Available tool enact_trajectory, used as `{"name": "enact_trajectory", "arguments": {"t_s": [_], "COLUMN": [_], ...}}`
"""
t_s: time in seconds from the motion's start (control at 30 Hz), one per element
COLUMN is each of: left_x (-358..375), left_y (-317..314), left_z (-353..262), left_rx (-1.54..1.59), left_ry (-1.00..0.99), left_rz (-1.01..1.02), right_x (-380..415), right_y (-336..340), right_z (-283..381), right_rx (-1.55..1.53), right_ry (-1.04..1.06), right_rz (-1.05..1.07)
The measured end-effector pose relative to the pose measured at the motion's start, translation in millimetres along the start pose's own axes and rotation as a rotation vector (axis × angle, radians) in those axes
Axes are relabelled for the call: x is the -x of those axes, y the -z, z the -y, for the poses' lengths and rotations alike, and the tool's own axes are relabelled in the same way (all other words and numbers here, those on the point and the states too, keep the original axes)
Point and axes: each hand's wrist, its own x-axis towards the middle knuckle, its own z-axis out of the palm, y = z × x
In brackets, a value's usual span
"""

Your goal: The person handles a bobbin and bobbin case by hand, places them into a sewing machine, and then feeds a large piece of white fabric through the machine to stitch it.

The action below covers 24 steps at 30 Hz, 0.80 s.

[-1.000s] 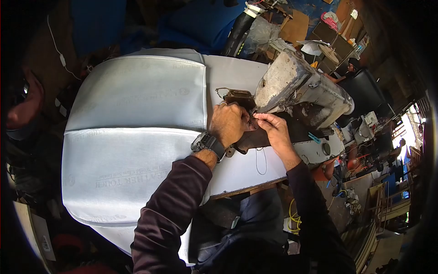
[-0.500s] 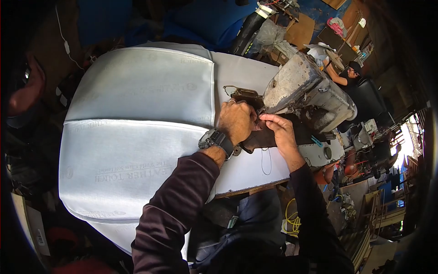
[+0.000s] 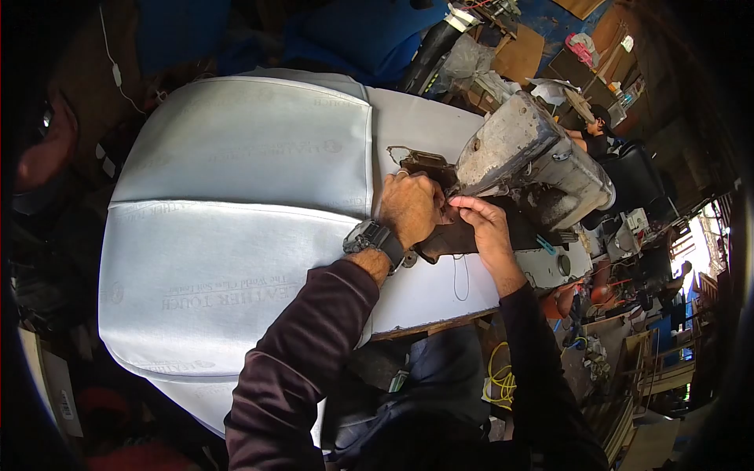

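Observation:
A worn grey sewing machine (image 3: 528,153) stands on the table, its head reaching left over a dark brown leather piece (image 3: 452,239). My left hand (image 3: 410,207), with a black watch on the wrist, presses on the brown piece beside the needle area. My right hand (image 3: 484,228) pinches something at the needle with thumb and forefinger; what it pinches is too small to tell. A large white sheet printed "LEATHER TOUCH" (image 3: 236,228) lies spread to the left, under and beside my left arm. A thin thread loop (image 3: 459,279) lies on the white sheet below the hands.
The table's wooden front edge (image 3: 428,323) runs below my arms. Another person (image 3: 595,133) sits beyond the machine at the upper right, amid cluttered benches and tools. Part of a person's head (image 3: 39,157) shows at the left edge. Blue fabric (image 3: 345,35) lies behind the sheet.
The view has shifted slightly, so the sheet and machine sit a little higher and to the right in frame. Both hands have stayed at the needle area with hardly any movement.

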Motion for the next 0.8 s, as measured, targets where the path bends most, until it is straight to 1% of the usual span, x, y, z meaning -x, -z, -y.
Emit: {"name": "enact_trajectory", "arguments": {"t_s": [0.4, 0.8], "left_x": [-0.8, -1.4], "left_y": [-0.7, -1.5], "left_z": [-0.3, -1.7], "left_rx": [0.014, -0.019], "left_ry": [0.006, 0.005], "left_rz": [0.007, -0.009], "right_x": [1.2, 0.6], "right_y": [0.1, -0.4], "right_z": [2.5, -1.4], "right_rx": [-0.011, -0.002], "right_ry": [-0.012, 0.034], "right_rz": [0.008, -0.004]}}
